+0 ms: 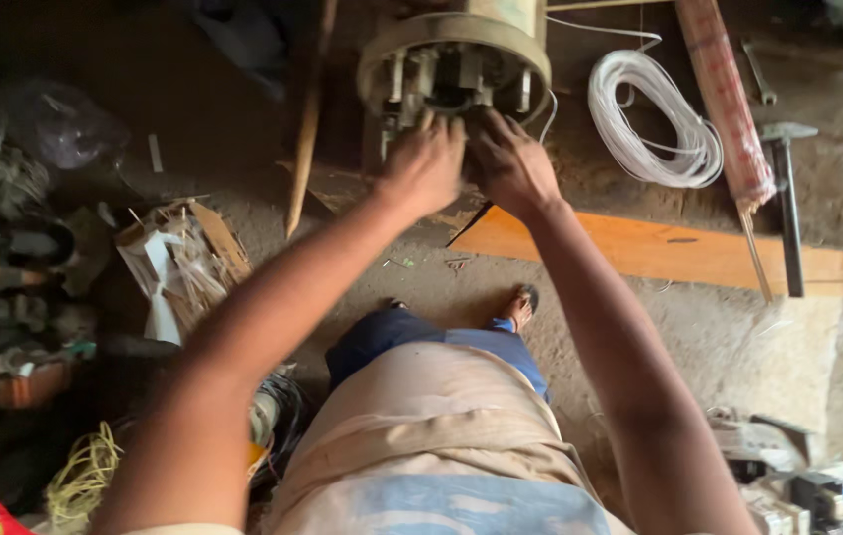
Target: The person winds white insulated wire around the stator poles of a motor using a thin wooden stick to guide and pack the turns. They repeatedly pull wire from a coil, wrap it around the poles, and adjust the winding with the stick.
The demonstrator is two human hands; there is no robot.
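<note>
A round metal motor housing (451, 59) with slotted parts inside stands on the dirt floor ahead of me. My left hand (423, 166) rests on its lower rim, fingers curled against the open end. My right hand (510, 163) sits beside it, fingers pressed into the same opening. Whether either hand grips something small is hidden by the fingers.
A coil of white wire (654, 119) lies right of the housing. A hammer (788, 188) and a rolled tube (729, 99) lie across an orange board (659, 248). A torn cardboard box (183, 263) and clutter sit at left; a stick (307, 119) leans beside the housing.
</note>
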